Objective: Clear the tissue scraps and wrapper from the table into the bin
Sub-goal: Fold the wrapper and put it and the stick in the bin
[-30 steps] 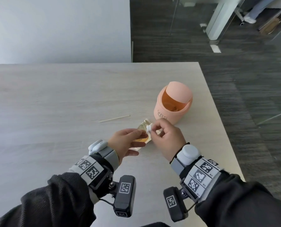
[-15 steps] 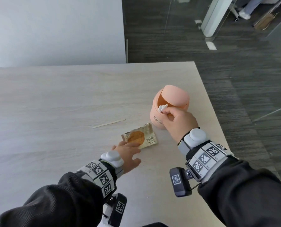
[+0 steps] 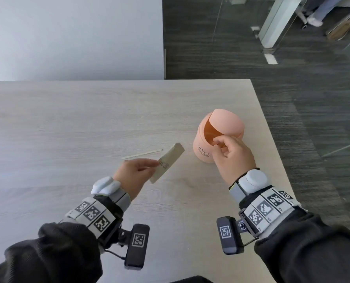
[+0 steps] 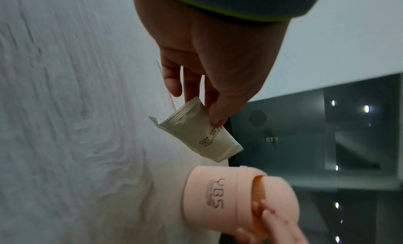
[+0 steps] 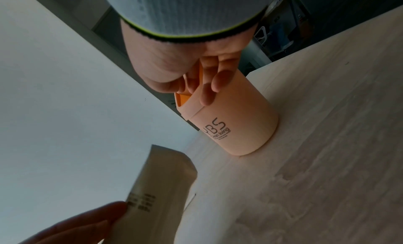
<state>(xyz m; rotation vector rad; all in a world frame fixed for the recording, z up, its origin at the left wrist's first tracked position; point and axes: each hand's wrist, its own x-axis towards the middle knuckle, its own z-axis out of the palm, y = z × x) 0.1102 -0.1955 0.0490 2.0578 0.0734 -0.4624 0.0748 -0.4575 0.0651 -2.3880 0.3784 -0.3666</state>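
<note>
Left hand pinches the wrapper beside the bin; right hand, fingers loose and empty, blocks its opening, risking a missed drop.

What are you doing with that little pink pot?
It's a small bin, and a person is tidying the table. The right hand is at the bin's opening, fingers reaching in; no tissue shows in them. The left hand pinches a snack wrapper and holds it up off the table, beside the bin. A thin stick lies on the table behind it.
</note>
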